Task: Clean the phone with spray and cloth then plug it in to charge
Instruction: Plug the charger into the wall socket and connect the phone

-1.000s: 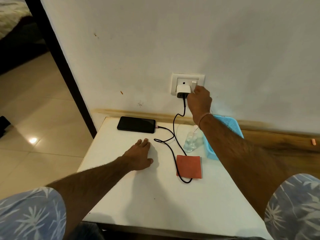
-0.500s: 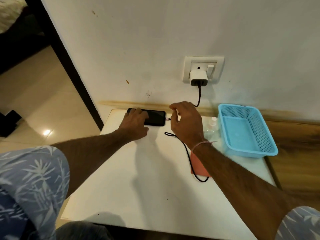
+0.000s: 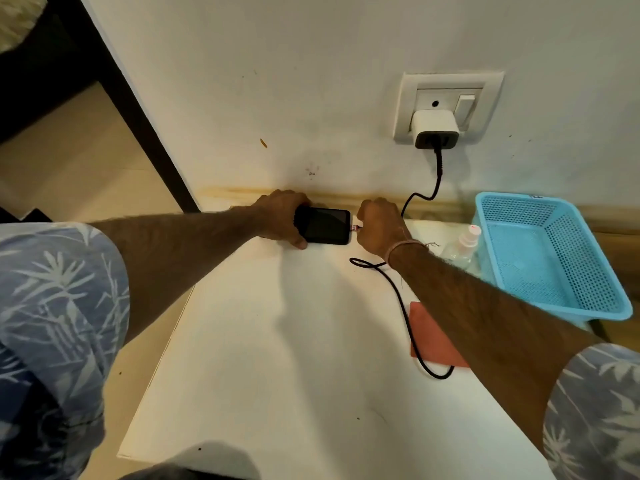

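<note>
I have the left grip (image 3: 280, 218) closed around the left end of the phone (image 3: 323, 225), which lies at the back of the white counter (image 3: 277, 358) by the wall. My right grip (image 3: 379, 225) pinches the cable (image 3: 403, 306) plug at the phone's right end. The charger (image 3: 435, 129) sits in the wall socket (image 3: 446, 107).
</note>
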Demonstrator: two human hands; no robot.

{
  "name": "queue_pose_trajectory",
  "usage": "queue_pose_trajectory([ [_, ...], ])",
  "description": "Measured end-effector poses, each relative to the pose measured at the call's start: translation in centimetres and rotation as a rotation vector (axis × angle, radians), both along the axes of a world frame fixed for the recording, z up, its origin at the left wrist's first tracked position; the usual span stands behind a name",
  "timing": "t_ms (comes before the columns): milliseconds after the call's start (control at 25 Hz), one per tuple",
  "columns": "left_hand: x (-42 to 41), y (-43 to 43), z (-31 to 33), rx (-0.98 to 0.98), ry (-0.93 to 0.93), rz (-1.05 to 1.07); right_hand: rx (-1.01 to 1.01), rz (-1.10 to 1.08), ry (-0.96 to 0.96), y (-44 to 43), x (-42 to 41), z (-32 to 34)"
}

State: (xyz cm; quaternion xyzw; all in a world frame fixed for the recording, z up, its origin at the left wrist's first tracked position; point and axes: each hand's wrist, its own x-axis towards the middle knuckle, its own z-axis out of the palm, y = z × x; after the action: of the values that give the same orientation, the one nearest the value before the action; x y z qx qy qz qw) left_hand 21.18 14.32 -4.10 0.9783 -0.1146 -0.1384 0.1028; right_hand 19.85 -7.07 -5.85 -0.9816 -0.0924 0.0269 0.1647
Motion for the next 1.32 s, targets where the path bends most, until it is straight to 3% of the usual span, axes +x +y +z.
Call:
queue_pose_trajectory([
  [160,0.2,0.3,-0.2,-0.049,-0.005,-0.028,-0.040,0.022,-0.034,0.0,0.9,-0.6],
  [600,0.1,1.8,-1.3,-0.202,-0.031,-0.014,0.090,-0.026,-0.077,0.2,1.0,-1.2],
  [1320,-0.2,0.8,-1.2,-0.166,-0.041,0.021,0.168,-0.068,-0.086,0.5,0.7,-1.2],
])
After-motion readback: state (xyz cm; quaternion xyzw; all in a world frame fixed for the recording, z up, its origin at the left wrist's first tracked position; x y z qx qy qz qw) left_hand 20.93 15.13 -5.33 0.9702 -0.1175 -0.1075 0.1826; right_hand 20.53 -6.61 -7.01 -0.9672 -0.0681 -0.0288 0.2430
